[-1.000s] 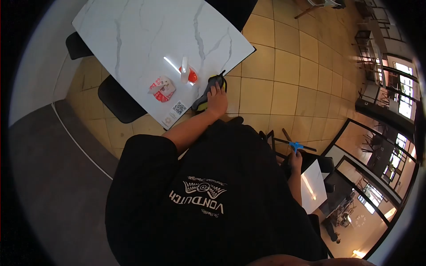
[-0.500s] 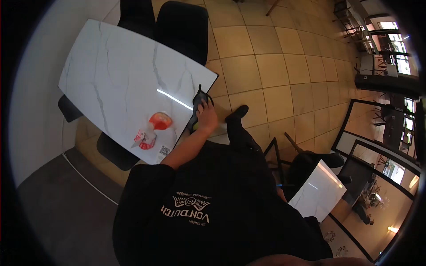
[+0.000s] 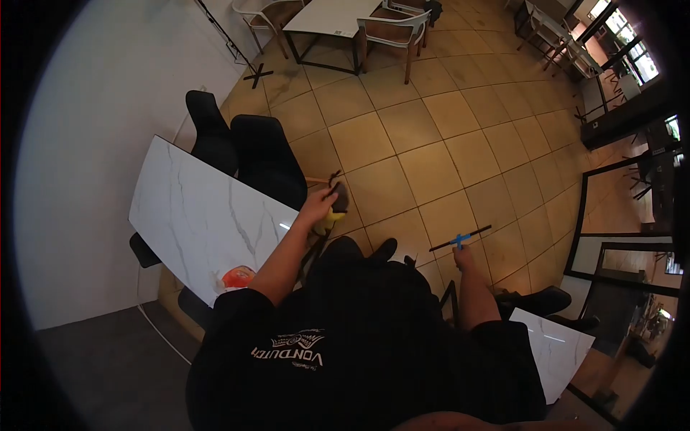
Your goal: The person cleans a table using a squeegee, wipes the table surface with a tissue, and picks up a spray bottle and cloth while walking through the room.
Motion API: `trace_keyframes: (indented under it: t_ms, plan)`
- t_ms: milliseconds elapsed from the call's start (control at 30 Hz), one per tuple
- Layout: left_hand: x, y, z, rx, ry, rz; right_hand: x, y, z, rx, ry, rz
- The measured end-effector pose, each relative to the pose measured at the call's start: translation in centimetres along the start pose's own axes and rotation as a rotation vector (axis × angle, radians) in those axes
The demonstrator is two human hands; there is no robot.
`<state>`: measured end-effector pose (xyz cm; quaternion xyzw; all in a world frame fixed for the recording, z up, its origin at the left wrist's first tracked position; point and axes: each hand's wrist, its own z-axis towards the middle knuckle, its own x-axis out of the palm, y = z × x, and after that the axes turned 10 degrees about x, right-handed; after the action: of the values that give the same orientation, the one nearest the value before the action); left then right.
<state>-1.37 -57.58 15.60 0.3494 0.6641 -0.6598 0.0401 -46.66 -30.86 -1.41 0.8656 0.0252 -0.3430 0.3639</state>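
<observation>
My left hand [image 3: 317, 206] grips a dark grey and yellow item [image 3: 339, 202], perhaps a small bag, with a black loop at its top. It hangs just off the corner of the white marbled table [image 3: 208, 208]. My right hand [image 3: 463, 256] is closed on the handle of a blue tool [image 3: 461, 239] with a long, thin black bar, like a squeegee, held out over the tiled floor. An orange-red and clear container [image 3: 238, 276] sits on the table near my left forearm.
Black chairs [image 3: 266, 158] stand along the table's far side. Another white marbled table [image 3: 552, 352] is at my right. Farther off are a white table [image 3: 334, 16] with chairs and a black stand [image 3: 258, 74] by the wall. Dark-framed glass panels stand to the right.
My left hand has lifted the grey and yellow item off the marbled table and past its corner. My right hand has come forward with the blue tool. The view has swung toward the room's far end.
</observation>
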Motion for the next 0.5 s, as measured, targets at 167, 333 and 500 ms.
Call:
trace_keyframes:
  t_ms: [167, 333, 500]
  plan:
    - [-2.0, -17.7, 4.1, 0.147, 0.031, -0.184, 2.2, 5.7, 6.0, -0.058, 0.054, -0.048]
    - [0.0, -23.0, 6.9, 0.356, -0.096, -0.2, 2.7, 4.9, 7.0, -0.011, 0.117, -0.125]
    - [0.8, -23.5, 10.7, 0.395, 0.07, -0.255, 0.4, -6.0, 9.7, 0.353, 0.215, -0.112]
